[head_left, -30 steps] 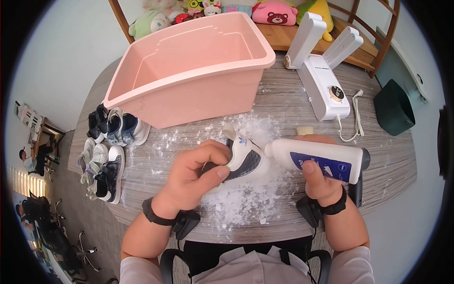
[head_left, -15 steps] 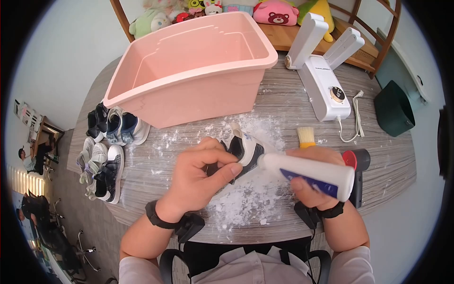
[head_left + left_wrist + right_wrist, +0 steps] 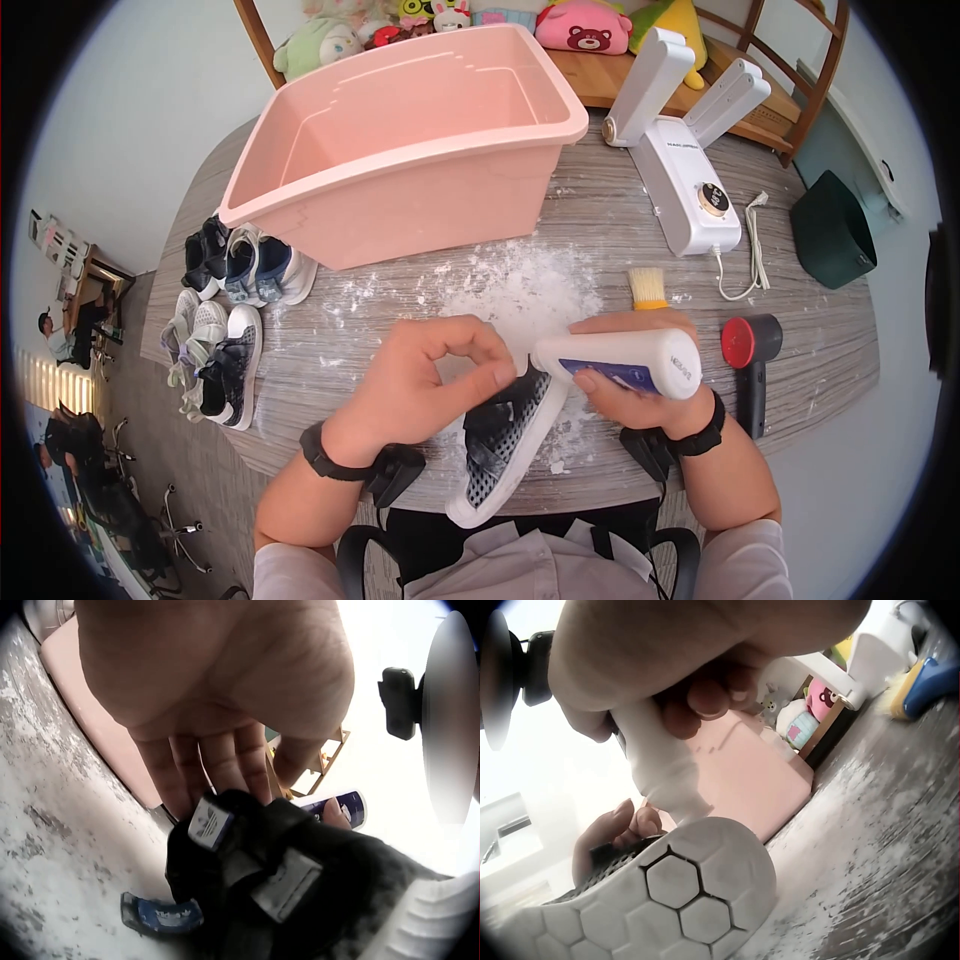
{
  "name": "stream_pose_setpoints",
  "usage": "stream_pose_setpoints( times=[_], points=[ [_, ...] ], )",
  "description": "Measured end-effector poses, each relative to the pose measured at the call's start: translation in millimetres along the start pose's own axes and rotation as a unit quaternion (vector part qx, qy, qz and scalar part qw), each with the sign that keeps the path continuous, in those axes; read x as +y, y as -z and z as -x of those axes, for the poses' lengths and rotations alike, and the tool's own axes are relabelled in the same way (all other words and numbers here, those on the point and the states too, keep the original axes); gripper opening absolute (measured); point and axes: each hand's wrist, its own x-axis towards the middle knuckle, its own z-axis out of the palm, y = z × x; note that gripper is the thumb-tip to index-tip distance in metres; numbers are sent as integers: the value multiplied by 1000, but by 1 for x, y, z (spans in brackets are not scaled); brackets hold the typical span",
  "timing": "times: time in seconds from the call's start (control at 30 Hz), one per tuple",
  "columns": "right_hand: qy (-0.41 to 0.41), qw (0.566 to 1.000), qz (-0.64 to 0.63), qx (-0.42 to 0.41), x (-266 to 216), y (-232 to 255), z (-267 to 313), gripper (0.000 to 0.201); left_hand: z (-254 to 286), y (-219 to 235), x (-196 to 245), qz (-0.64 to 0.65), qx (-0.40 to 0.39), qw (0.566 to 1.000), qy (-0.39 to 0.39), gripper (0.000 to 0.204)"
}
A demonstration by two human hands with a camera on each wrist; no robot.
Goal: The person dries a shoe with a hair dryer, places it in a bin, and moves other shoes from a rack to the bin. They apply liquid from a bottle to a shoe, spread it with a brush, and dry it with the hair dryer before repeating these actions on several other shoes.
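Observation:
My left hand (image 3: 420,380) pinches a dark mesh sneaker (image 3: 505,440) by its heel end between thumb and fingers. Its white toe points down toward my body. In the left wrist view, a white logo tab (image 3: 211,823) and a blue logo patch (image 3: 171,918) show on the dark shoe. My right hand (image 3: 655,408) grips a white squeeze bottle (image 3: 610,365) with a blue label, tilted nozzle-left. In the right wrist view, its nozzle end (image 3: 679,799) is right at the edge of the white sole (image 3: 705,889), which has a hexagon pattern.
White powder (image 3: 520,290) is scattered on the table. Several shoes (image 3: 235,360) line the left. A pink tub (image 3: 400,210) stands behind. To the right are a brush (image 3: 648,288), a black tool with a red end (image 3: 752,340), a white two-armed appliance (image 3: 685,190) and a green bin (image 3: 835,235).
The shoe has turned so its toe and side now show toward my body. The bottle has shifted left with the shoe, its base tipped toward the head camera, uncovering the brush and black tool.

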Motion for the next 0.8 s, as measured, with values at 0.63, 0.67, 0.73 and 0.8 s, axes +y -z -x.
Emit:
stream_pose_setpoints(
  times=[0.63, 0.67, 0.73, 0.8],
  points=[
    [-92, 987, -130, 10, 0, 5, 12, 21, 0, -4, -11, 123, -71, 990, -3, 22],
    [-90, 981, -174, -11, -1, 5, 11, 20, -1, -3, -12, 121, -71, 990, -4, 22],
    [-59, 989, -135, -9, 2, 4, 7, 20, -1, -3, -16, 134, -62, 989, -1, 21],
    [2, 999, -54, -6, 4, 2, 3, 19, -3, -1, -21, 156, -57, 986, -4, 19]
  ],
)
